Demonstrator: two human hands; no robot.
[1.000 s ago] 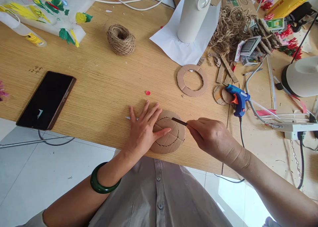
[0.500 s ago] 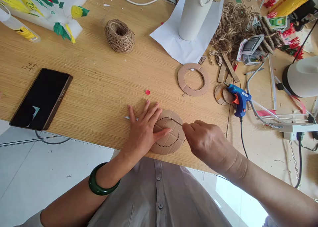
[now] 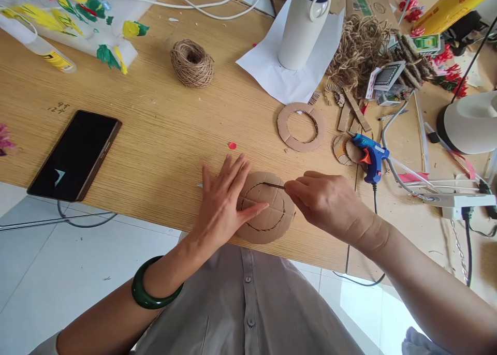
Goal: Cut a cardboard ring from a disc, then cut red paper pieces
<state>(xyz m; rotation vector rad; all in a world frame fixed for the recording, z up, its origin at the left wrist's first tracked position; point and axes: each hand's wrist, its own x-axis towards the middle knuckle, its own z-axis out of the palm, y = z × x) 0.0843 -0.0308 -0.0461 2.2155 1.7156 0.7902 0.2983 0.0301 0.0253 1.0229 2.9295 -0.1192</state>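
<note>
A round cardboard disc [image 3: 285, 223] lies on the wooden table in front of me, with a dark, rough cut line tracing a circle inside its rim. My left hand [image 3: 223, 200] rests flat at the disc's left side, fingers spread and the thumb across its face; it is open. Closed in a grip, my right hand [image 3: 320, 197] holds a thin dark blade [image 3: 275, 185] whose tip touches the upper part of the cut line. The blade's handle is hidden in the fist. A pale pointed sliver [image 3: 199, 186] shows beside my left hand.
Beyond the disc lies a cardboard ring [image 3: 282, 130]. A blue glue gun [image 3: 373, 156] lies to the right, near cardboard scraps. Farther back are a twine ball [image 3: 192, 64] and a white bottle [image 3: 298, 42] on paper [image 3: 258, 65]. A phone [image 3: 72, 158] lies left.
The blade's tip has moved slightly left along the upper cut line. My left hand has shifted a little and uncovers more of the disc. The view has turned slightly.
</note>
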